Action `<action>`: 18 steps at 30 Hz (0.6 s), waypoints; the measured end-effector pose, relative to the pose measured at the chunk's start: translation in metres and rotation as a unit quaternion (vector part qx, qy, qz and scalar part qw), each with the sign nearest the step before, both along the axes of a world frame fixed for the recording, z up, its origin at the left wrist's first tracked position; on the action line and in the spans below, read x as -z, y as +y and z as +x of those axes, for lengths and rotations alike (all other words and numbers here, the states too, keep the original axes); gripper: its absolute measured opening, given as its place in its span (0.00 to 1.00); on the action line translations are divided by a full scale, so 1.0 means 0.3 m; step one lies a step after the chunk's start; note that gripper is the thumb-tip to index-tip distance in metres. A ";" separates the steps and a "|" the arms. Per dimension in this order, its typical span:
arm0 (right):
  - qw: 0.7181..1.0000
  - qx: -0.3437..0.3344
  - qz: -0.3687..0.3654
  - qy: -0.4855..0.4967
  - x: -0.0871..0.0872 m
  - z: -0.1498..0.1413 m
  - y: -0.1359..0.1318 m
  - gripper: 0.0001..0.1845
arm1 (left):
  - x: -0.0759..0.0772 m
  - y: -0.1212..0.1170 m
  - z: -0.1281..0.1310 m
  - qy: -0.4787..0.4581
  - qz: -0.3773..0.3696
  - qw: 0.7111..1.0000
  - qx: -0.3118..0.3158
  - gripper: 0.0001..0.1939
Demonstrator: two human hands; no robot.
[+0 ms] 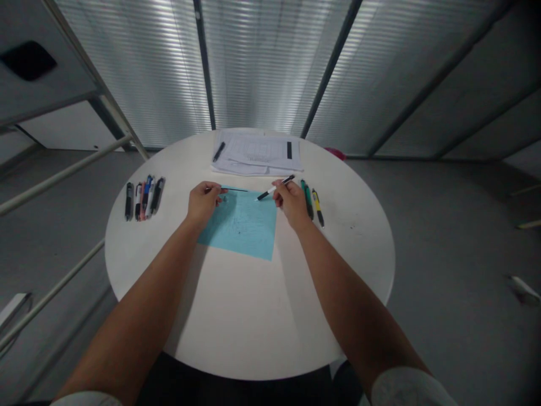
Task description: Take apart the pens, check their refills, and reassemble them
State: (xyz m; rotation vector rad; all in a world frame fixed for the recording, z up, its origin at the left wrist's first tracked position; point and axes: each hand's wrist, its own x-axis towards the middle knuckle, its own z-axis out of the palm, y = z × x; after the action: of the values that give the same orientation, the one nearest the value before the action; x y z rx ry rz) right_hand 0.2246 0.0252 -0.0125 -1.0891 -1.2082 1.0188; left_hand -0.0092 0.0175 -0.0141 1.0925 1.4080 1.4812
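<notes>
Over the round white table (236,321), the left hand (203,203) rests at the upper edge of a light blue sheet (240,228), its fingers (217,190) curled closed on a thin black rod (236,190) that extends rightward along that edge. The right hand (291,204) is clamped on a black-and-white pen (270,190), with the tip aimed left at the sheet's upper edge; contact between tip and paper cannot be determined. Caution: no fastening of the sheet is visible, so uneven pressure may cause it to slide on the smooth tabletop. Because the left hand holds only one end of the rod, a slackened grip could let it drop or roll. An exposed pen tip could leave an unwanted mark on contact. A green pen (307,198) and a yellow-and-black pen (318,207) lie just beside the right hand, so sideways wrist movement may displace them. Rounded barrels may then roll toward the table rim. A row of assorted pens (144,197) lies well to the left, and printed papers (257,152) lie farther off, near the far rim.
</notes>
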 end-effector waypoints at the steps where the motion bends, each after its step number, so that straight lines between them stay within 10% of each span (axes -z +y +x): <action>1: 1.000 0.008 0.003 0.003 0.000 0.001 0.002 0.21 | 0.000 0.000 0.000 0.001 0.001 1.000 0.001 0.02; 12: 0.969 0.095 0.117 -0.194 0.008 -0.011 -0.023 0.10 | -0.001 -0.006 0.005 0.010 0.014 1.000 0.016 0.02; 18: 0.891 0.056 0.125 -0.433 -0.011 -0.027 -0.058 0.29 | -0.011 -0.016 0.013 0.041 0.037 0.998 0.031 0.02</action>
State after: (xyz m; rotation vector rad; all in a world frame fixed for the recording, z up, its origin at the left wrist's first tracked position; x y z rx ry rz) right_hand 0.2165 0.0078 -0.0093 -1.4348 -1.8894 0.2291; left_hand -0.0053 0.0125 -0.0109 1.2449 1.3703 1.4693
